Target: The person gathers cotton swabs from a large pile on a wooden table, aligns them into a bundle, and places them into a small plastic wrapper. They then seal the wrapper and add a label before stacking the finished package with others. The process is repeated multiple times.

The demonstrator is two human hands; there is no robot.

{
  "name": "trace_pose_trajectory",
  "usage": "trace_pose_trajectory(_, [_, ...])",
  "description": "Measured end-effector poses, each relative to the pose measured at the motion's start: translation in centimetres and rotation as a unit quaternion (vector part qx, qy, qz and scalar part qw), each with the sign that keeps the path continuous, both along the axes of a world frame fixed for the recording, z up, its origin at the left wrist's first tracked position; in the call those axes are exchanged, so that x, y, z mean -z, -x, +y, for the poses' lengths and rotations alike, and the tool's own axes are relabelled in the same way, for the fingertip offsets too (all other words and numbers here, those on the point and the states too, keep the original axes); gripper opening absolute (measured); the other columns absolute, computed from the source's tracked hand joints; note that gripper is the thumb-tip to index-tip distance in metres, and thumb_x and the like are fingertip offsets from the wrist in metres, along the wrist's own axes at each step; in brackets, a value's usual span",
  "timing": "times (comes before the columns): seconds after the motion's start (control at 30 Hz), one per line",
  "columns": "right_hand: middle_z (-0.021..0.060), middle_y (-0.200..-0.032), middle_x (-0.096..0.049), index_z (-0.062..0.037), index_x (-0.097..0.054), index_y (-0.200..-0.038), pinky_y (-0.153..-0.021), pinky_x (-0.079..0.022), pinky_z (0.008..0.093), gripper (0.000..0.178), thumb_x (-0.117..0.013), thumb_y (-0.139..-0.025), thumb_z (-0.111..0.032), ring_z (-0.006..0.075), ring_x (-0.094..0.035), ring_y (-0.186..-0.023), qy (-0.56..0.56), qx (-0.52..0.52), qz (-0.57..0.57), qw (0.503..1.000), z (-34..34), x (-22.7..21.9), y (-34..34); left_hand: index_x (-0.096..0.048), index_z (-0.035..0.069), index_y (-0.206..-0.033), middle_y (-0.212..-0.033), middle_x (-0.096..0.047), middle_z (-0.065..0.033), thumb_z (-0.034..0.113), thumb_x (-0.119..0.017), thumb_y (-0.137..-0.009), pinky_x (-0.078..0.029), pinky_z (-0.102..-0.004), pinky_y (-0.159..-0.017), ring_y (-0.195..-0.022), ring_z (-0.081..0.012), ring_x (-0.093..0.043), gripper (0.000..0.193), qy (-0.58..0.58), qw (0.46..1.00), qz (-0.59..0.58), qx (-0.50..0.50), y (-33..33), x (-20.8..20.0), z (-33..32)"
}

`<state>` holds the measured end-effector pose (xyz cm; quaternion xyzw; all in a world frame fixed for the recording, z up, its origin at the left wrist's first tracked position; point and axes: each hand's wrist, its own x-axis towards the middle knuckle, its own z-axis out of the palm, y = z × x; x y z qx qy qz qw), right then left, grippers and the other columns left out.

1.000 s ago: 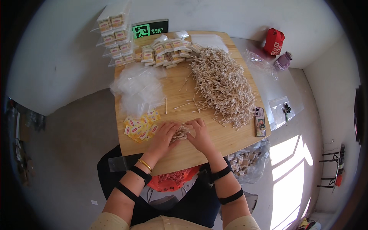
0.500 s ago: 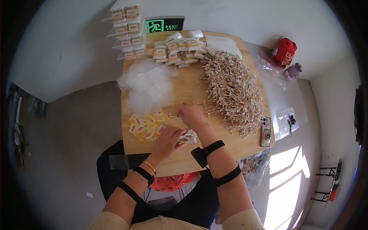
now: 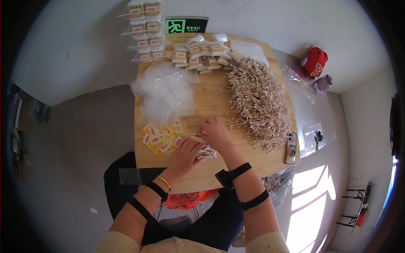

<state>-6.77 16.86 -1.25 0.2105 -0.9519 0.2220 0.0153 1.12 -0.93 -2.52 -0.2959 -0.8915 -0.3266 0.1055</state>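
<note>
My left hand [image 3: 184,157] is wrapped round a bundle of cotton swabs [image 3: 208,152] low over the near middle of the table. White tips stick out on the bundle's right side. Just beyond it, my right hand [image 3: 214,133] has its fingers pinched together close to the bundle's far end; what lies between the fingertips is too small to make out. Beside my left hand are yellow and white printed cards [image 3: 158,139], scattered in a heap. A large pile of loose cotton swabs [image 3: 259,103] covers the table's right side.
Clear plastic bags [image 3: 166,95] lie at the table's left. Packed swab packets [image 3: 202,52] are heaped at the back, with more packets stacked in a tall column [image 3: 145,29] at back left. A phone [image 3: 291,147] lies at the right edge. Farther right sits a red bag [image 3: 316,61].
My right hand has come nearer, from the loose swabs on the table to the bundle's far end. My left hand keeps its grip on the bundle. The whole view has shifted slightly.
</note>
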Motion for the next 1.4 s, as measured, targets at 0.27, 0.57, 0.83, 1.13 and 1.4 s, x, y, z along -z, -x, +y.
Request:
trace_pose_trajectory(0.27, [0.0126,-0.108,-0.063,-0.0064,-0.073,-0.101,-0.094,-0.045,0.0428,0.013,-0.062,-0.095,-0.010,0.0335,-0.057,-0.104,0.211,0.081,-0.006,0.974,2.6,-1.0,-4.9,-0.046,0.010,-0.140,-0.143,-0.049,-0.0141,0.025,-0.085,-0.074,-0.036,-0.0518,-0.115,-0.134,-0.0380,-0.046,0.079,-0.016,0.999,-0.033,-0.006,0.1,-1.5,-0.2])
trace_pose_trajectory(0.57, [0.0133,-0.118,-0.062,0.0001,-0.065,-0.122,-0.097,-0.046,0.0329,0.027,-0.046,-0.107,-0.011,0.0236,-0.060,-0.107,0.378,0.178,-0.022,0.908,1.5,-0.6,-9.0,-0.050,0.007,-0.136,-0.136,-0.052,-0.0175,0.011,-0.079,-0.079,-0.040,-0.0503,-0.109,-0.127,-0.0382,-0.051,0.064,-0.081,0.992,-0.066,-0.065,-3.3,-2.1,-4.7])
trace_pose_trajectory(0.83, [0.0168,-0.117,-0.062,0.0000,-0.065,-0.120,-0.096,-0.047,0.0374,0.027,-0.045,-0.108,-0.014,0.0304,-0.059,-0.108,0.399,0.187,0.009,0.897,0.2,1.3,-8.8,-0.064,0.008,-0.116,-0.109,-0.057,-0.0127,0.009,-0.076,-0.078,-0.042,-0.0449,-0.093,-0.108,-0.0339,-0.056,0.040,0.036,0.986,-0.038,-0.156,-3.5,-1.3,-5.8])
trace_pose_trajectory(1.13, [0.0177,-0.118,-0.060,0.0003,-0.064,-0.119,-0.098,-0.046,0.0393,0.025,-0.046,-0.106,-0.011,0.0326,-0.058,-0.110,0.381,0.194,0.021,0.904,-0.9,1.2,-8.7,-0.069,0.010,-0.097,-0.098,-0.060,-0.0058,0.010,-0.081,-0.076,-0.043,-0.0428,-0.092,-0.102,-0.0293,-0.058,0.024,0.035,0.991,-0.030,-0.125,-1.8,-1.2,-5.6])
trace_pose_trajectory(1.4, [0.0201,-0.122,-0.059,-0.0005,-0.064,-0.119,-0.100,-0.045,0.0407,0.024,-0.046,-0.106,-0.011,0.0356,-0.057,-0.115,0.380,0.188,0.020,0.906,-1.1,1.3,-8.8,-0.069,0.012,-0.087,-0.087,-0.064,-0.0027,0.010,-0.081,-0.077,-0.043,-0.0411,-0.088,-0.091,-0.0260,-0.061,0.015,0.037,0.994,-0.022,-0.098,-1.2,-1.4,-4.9])
